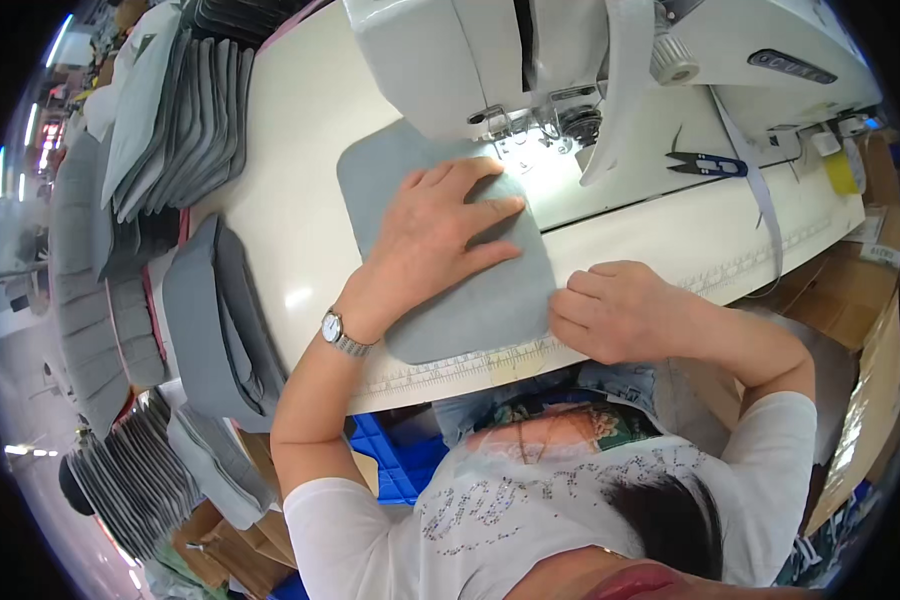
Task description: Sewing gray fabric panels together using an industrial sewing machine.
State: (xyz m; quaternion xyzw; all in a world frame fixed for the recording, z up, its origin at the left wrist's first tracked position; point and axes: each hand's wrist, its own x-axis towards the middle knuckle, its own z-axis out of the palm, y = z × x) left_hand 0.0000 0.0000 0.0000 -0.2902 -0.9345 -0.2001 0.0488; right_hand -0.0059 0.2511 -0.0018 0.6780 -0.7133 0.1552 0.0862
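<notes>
A grey fabric panel [470, 312] with rounded corners lies flat on the white sewing table, its far right edge close to the needle area of a white sewing machine [420, 65]. Across the panel's upper half rests my left hand [420, 235], fingers spread and palm down. A watch [342, 332] is on that wrist. At the panel's lower right edge, my right hand [615, 312] is closed, with curled fingers pinching the edge; the fingertips are partly hidden. A lamp lights the presser foot [545, 132].
Dark-handled thread snips [708, 165] and a pale strip [760, 185] lie right of the machine. A measuring scale [450, 372] runs along the table's front edge. Folded grey pieces [205, 310] and stacked grey panels [185, 110] stand at left. Cardboard boxes [820, 300] are at right.
</notes>
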